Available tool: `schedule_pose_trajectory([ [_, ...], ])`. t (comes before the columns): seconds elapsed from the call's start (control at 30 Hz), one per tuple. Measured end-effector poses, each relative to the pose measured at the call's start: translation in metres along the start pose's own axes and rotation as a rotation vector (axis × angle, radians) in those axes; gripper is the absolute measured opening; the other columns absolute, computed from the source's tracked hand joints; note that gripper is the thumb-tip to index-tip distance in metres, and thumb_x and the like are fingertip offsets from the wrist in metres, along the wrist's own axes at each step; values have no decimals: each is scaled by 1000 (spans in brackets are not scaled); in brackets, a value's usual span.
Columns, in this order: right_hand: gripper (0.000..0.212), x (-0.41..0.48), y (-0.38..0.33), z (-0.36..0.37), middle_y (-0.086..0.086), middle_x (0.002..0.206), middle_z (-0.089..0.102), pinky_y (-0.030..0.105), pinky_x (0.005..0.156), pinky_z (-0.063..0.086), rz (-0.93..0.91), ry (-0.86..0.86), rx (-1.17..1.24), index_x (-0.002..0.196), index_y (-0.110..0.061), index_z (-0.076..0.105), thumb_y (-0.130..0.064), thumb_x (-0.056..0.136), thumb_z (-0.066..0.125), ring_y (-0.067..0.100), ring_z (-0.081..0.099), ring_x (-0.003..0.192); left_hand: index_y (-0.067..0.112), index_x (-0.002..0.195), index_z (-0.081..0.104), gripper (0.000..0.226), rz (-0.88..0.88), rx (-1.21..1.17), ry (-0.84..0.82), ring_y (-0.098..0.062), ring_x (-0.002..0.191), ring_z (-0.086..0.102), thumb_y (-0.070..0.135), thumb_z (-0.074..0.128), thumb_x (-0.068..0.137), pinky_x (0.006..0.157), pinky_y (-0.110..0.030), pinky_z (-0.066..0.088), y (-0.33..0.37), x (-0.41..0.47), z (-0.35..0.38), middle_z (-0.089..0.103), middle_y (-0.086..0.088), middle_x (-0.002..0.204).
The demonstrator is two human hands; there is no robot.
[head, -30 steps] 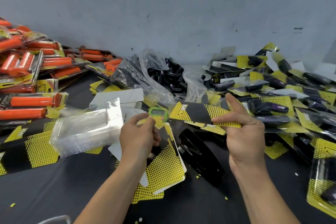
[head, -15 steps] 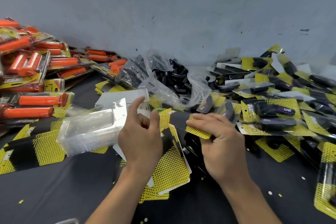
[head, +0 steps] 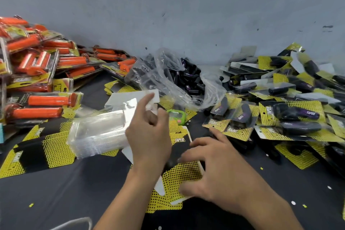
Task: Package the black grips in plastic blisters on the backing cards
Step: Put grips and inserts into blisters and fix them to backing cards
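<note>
A grey wall (head: 168, 5) backs a dark table (head: 56, 198). A heap of orange packs (head: 46, 101) fills the left side, and a heap of finished black packs (head: 291, 115) fills the right. Between them at the back lies a clear bag (head: 164, 73), open, with loose black grips (head: 188, 76) inside it. A stack of blisters (head: 97, 132) lies on its side left of centre, partly over a flat card (head: 31, 153). A pile of cards (head: 180, 173) sits in front at the middle. The right hand (head: 220, 172) rests on this pile, fingers spread and thumb at the near edge. The left hand (head: 149, 140) is raised just beside the blisters, index finger pointing up and the other fingers curled; blur hides whether it pinches anything. A small green gadget (head: 177, 115) lies just behind the hands.
</note>
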State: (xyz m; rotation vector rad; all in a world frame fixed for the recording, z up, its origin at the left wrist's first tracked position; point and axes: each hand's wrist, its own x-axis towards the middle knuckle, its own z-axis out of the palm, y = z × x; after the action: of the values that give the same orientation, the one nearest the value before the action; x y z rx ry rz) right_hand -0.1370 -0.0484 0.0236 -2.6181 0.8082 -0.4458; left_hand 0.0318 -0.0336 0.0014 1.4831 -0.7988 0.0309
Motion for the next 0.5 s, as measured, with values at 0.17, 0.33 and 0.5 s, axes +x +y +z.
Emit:
schedule_pose_trajectory([
  [0.17,19,18,22,-17,-32,73,69,4,54,43,292,533,152,70,-39,74,-31,87,72,-9,64,66,30,133,63,37,-154,43,-161,1,53,53,19,62,98,57,-7,41,-17,-6,13,53,20,55],
  [0.33,29,91,56,-24,-3,114,77,26,86,52,479,260,38,110,-28,80,-10,96,61,16,69,95,34,134,61,38,-184,45,-187,-2,50,51,21,61,98,57,-10,44,-22,-5,15,52,17,53],
  [0.5,51,160,81,-32,9,130,70,43,105,52,461,277,-8,125,-18,74,12,92,50,29,64,120,31,142,57,45,-245,41,-217,0,49,53,22,63,97,55,-6,43,-28,-1,17,54,15,50],
])
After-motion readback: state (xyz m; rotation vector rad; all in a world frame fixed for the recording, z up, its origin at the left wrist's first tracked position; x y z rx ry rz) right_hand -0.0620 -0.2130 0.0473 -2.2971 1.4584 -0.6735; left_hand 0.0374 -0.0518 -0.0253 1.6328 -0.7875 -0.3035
